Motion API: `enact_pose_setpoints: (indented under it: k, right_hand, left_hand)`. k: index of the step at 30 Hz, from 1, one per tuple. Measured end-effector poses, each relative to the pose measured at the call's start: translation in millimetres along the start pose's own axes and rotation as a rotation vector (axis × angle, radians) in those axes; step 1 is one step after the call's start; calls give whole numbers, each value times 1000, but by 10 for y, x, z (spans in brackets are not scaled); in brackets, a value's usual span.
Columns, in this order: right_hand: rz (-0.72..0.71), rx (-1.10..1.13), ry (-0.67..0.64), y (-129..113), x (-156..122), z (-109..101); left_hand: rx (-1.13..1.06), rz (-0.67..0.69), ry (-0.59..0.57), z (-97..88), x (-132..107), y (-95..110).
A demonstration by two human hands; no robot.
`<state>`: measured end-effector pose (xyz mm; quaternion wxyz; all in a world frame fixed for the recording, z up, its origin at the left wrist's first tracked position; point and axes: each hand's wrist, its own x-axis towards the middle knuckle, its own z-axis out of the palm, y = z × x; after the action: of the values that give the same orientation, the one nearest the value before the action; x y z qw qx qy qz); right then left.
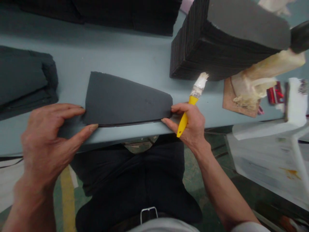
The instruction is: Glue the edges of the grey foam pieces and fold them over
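Note:
A thin stack of dark grey tapered panels (127, 100) lies flat near the table's front edge, its narrow end to the right. My left hand (50, 138) grips the wide end's near corner, thumb on the front edge and fingers against the left side. My right hand (191, 120) holds a paintbrush (184, 124) with a yellow handle, its white-coated bristles pointing up and away. The same hand's thumb and index finger touch the narrow end of the panels. The brush is apart from the panels.
A tall stack of dark panels (217, 54) stands at the back right, beside a crusted pale container (251, 87) on a brown board (228, 100). Folded dark pieces (24, 77) lie left, and dark stacks (108, 13) line the back. A white surface (263, 161) is at lower right.

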<state>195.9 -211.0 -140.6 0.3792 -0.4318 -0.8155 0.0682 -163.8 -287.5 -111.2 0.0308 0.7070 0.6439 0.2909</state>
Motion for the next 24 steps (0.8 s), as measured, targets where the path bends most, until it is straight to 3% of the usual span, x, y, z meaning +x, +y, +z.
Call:
enact_pose_setpoints:
  k: [8,19,24]
  right_hand:
    - [4,-5,18,-2,-31,-19]
    - [-40,-32,13,11,-34,-25]
    - [-47,-14,35,24,-47,-21]
  left_hand:
    - [2,16,9,8,-8,-4]
    - [47,-93,-27,-40,-30,-53]
    - [-9,-176,96,-46,-21,6]
